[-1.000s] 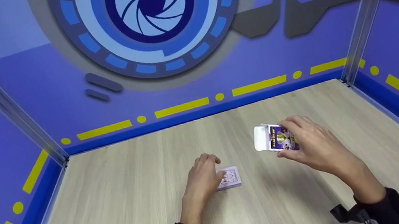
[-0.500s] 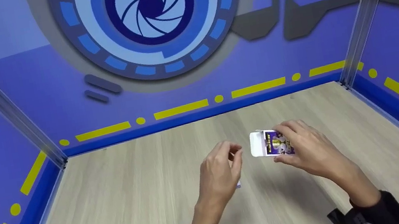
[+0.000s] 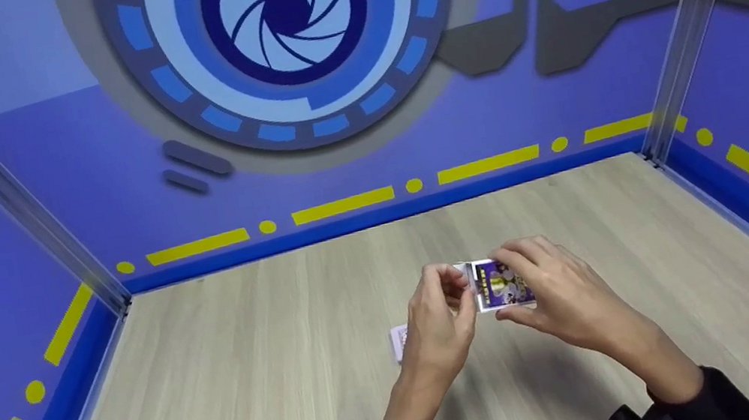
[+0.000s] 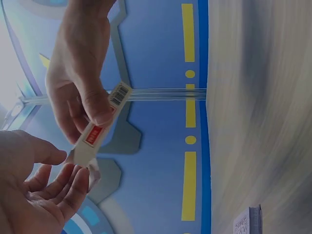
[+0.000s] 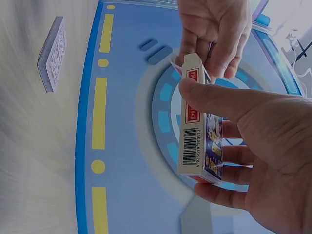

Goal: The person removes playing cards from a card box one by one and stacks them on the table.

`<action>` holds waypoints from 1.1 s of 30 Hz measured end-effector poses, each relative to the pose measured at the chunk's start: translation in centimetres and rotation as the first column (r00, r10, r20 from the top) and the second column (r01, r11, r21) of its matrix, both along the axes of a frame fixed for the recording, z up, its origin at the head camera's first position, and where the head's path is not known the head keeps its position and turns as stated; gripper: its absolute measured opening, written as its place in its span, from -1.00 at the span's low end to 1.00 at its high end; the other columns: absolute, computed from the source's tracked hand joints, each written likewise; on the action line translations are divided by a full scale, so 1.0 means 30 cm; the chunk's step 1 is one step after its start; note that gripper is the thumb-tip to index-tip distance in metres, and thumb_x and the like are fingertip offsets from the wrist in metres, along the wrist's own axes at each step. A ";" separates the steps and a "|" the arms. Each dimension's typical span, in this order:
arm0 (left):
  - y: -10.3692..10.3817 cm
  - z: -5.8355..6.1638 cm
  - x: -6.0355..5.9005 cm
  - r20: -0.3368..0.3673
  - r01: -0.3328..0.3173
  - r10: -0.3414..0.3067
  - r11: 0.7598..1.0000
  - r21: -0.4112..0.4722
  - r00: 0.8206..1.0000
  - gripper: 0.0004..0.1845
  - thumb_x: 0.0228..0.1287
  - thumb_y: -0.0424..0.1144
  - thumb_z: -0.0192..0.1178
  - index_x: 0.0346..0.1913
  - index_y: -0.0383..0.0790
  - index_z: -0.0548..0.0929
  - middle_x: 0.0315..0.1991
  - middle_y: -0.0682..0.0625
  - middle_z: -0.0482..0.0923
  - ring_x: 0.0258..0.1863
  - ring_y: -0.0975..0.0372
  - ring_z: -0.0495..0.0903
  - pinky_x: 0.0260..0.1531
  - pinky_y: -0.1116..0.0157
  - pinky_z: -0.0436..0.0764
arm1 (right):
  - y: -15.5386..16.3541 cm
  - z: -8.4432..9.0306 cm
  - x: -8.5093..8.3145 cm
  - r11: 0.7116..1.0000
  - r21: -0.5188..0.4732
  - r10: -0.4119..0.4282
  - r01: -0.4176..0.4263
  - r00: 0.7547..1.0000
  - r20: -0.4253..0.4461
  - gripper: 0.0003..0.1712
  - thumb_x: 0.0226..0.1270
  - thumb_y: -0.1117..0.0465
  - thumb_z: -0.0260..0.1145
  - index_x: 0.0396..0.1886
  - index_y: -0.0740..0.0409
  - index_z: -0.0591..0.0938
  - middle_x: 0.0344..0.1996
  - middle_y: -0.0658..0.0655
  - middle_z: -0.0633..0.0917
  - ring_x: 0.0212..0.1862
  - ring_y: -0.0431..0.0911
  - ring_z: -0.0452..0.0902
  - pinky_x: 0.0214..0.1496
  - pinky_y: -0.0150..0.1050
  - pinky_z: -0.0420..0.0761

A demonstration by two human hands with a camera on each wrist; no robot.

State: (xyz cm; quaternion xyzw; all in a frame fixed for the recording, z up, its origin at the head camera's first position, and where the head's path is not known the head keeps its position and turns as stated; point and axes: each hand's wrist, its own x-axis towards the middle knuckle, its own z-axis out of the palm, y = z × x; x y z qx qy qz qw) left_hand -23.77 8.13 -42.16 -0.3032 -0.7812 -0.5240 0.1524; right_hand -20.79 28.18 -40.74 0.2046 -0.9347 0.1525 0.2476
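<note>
My right hand (image 3: 510,281) holds a purple card box (image 3: 493,290) above the table, thumb along one narrow side and fingers over the other. The box's barcode side (image 5: 191,139) faces the right wrist camera. My left hand (image 3: 460,288) is at the box's open end, fingertips (image 5: 209,53) pinching the white flap (image 5: 176,67). In the left wrist view the box (image 4: 100,127) is edge-on between both hands. A deck of cards (image 3: 400,342) lies face down on the table, partly hidden behind my left hand; the deck (image 5: 52,53) is untouched.
The wood-grain table (image 3: 236,385) is walled by blue panels with yellow dashes (image 3: 343,204). Metal corner posts (image 3: 684,14) stand at the back left and right. Nothing else lies on the table.
My left hand lifted off the deck and moved right to the box's open flap. My right hand brought the box left and slightly nearer. The deck stays on the table.
</note>
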 end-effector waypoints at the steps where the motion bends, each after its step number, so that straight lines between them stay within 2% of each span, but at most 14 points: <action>1: -0.002 -0.003 -0.001 0.006 -0.005 0.005 1.000 0.000 1.000 -0.79 0.43 -0.45 0.25 -0.03 -0.26 0.44 -0.18 -0.01 0.51 -0.23 0.32 0.56 -0.21 0.36 0.66 | -0.003 0.000 0.000 1.000 0.001 0.003 -0.003 1.000 -0.005 -0.15 -0.06 0.03 0.75 0.25 0.15 0.59 0.13 0.16 0.61 0.13 0.05 0.52 0.02 0.03 0.62; 6: -0.008 -0.007 -0.007 0.053 0.000 0.000 1.000 0.002 0.999 -0.77 0.43 -0.42 0.27 -0.03 -0.23 0.42 -0.19 0.01 0.48 -0.24 0.34 0.52 -0.21 0.25 0.67 | -0.011 -0.001 -0.002 1.000 0.003 0.012 -0.012 1.000 -0.016 -0.14 -0.07 0.03 0.75 0.25 0.15 0.59 0.13 0.16 0.60 0.14 0.05 0.51 0.02 0.04 0.63; 12: -0.009 -0.014 -0.015 0.116 0.014 -0.016 1.000 0.020 0.993 -0.78 0.43 -0.40 0.28 -0.05 -0.23 0.42 -0.21 0.03 0.49 -0.26 0.36 0.51 -0.23 0.36 0.62 | -0.013 -0.008 -0.001 1.000 0.016 0.019 -0.019 1.000 -0.019 -0.14 -0.07 0.04 0.75 0.25 0.16 0.60 0.12 0.16 0.60 0.12 0.06 0.53 0.03 0.06 0.62; 18: -0.009 -0.016 -0.020 0.161 0.014 -0.015 1.000 0.011 0.987 -0.77 0.41 -0.43 0.28 -0.06 -0.22 0.43 -0.22 0.04 0.49 -0.26 0.36 0.50 -0.24 0.39 0.61 | -0.017 -0.013 -0.001 0.999 0.022 0.027 -0.027 0.999 -0.034 -0.13 -0.08 0.06 0.76 0.26 0.17 0.60 0.13 0.17 0.60 0.12 0.07 0.53 0.04 0.08 0.61; 28: -0.014 -0.031 -0.029 0.178 -0.017 0.020 1.000 -0.019 0.984 -0.74 0.35 -0.46 0.34 -0.11 -0.20 0.44 -0.26 0.07 0.52 -0.29 0.38 0.51 -0.26 0.39 0.61 | -0.025 -0.020 -0.007 0.998 0.045 0.043 -0.040 0.997 -0.057 -0.11 -0.12 0.06 0.77 0.26 0.16 0.60 0.12 0.17 0.60 0.12 0.08 0.54 0.07 0.10 0.59; 33: -0.018 -0.033 -0.034 0.231 0.002 -0.005 1.000 0.011 0.973 -0.76 0.38 -0.46 0.31 -0.12 -0.19 0.44 -0.29 0.09 0.52 -0.31 0.38 0.50 -0.32 0.42 0.57 | -0.023 -0.027 -0.010 0.998 0.045 0.047 -0.044 0.997 -0.055 -0.10 -0.11 0.05 0.77 0.27 0.16 0.60 0.12 0.18 0.60 0.12 0.08 0.54 0.07 0.10 0.59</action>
